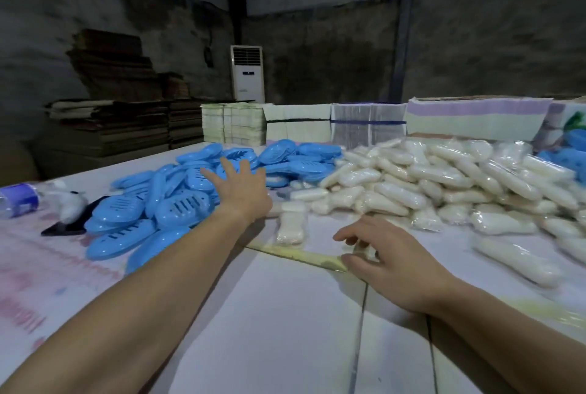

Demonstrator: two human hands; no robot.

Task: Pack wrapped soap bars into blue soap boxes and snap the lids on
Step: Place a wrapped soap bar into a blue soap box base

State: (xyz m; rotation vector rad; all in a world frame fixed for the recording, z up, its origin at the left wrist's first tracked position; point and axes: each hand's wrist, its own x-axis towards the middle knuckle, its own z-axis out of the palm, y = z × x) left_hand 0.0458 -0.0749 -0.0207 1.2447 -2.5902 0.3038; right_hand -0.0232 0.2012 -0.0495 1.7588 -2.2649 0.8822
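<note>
No legible text, brand, number or sign anywhere in the head view.

Bottle, far left on the table, lying on its side: purple-blue label, print blurred, unreadable.

Tablecloth, left part: faded pink-red markings, possibly lettering, too smeared to read.

Floor-standing air conditioner by the back wall: small dark spot at mid-panel, maybe a badge or display; nothing readable.

Flat carton stacks along the far table edge: lilac band and a green patch of print at far right; no characters to make out.

Wrapped soap bars: clear wrap, no print discernible.

Blue soap boxes: slotted surfaces, no discernible marking.
</note>
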